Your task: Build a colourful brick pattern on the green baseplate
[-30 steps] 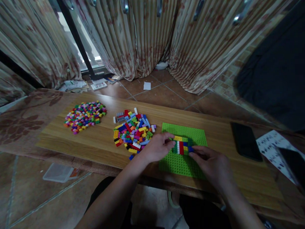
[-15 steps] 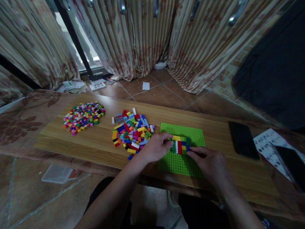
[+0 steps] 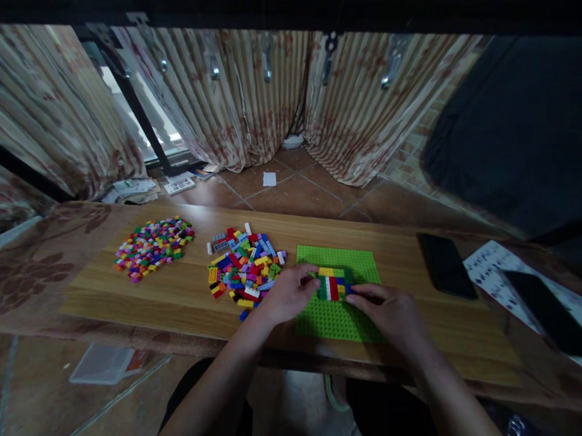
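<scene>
A green baseplate point(image 3: 350, 262) lies on the wooden table point(image 3: 169, 292). On it stands a small block of coloured bricks point(image 3: 332, 284), red, white, yellow, green and blue. My left hand point(image 3: 288, 295) rests at the block's left side, fingers curled against it. My right hand point(image 3: 388, 313) presses on the block's right side with pinched fingers. Left of the plate lies a pile of mixed bricks point(image 3: 245, 267). Further left is a heap of small coloured studs point(image 3: 152, 239).
A black phone point(image 3: 445, 265) lies right of the plate, and a printed sheet point(image 3: 498, 271) with another dark device point(image 3: 552, 310) at the far right. Striped curtains point(image 3: 248, 98) hang behind. A clear plastic lid point(image 3: 101, 364) lies on the tiled floor.
The camera has tilted up, so everything sits lower and a little further left in view. Both hands stay on the brick block with little change in grip.
</scene>
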### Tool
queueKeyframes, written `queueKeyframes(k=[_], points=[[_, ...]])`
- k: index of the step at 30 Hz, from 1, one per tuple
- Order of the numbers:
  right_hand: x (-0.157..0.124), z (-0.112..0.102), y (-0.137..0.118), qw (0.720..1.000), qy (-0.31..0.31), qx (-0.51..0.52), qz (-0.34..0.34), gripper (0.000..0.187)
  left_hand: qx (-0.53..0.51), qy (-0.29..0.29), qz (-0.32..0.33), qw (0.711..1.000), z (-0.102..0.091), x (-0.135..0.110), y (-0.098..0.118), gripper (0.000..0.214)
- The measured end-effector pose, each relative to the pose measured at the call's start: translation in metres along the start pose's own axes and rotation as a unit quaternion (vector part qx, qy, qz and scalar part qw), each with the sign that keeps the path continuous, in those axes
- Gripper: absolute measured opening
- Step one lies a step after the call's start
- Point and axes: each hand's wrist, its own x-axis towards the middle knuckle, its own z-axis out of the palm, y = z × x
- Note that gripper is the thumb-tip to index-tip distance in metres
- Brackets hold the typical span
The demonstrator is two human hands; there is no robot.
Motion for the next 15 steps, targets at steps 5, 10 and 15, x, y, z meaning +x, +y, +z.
queueKeyframes(k=[5, 10, 15], points=[[0.013, -0.021, -0.005, 0.984, 0.169, 0.052, 0.005, 0.036, -0.019, -0.003, -0.008, 1.0, -0.001, 0.001, 0.0, 0.035], [0.023, -0.018, -0.001, 0.984, 0.175, 0.028, 0.0, 0.034, -0.014, 0.05, -0.001, 0.999, 0.0, 0.002, -0.003, 0.031], [0.02, 0.001, 0.001, 0.998, 0.052, -0.038, -0.008, 0.032, -0.026, 0.065, 0.007, 0.997, 0.004, 0.003, -0.006, 0.03]])
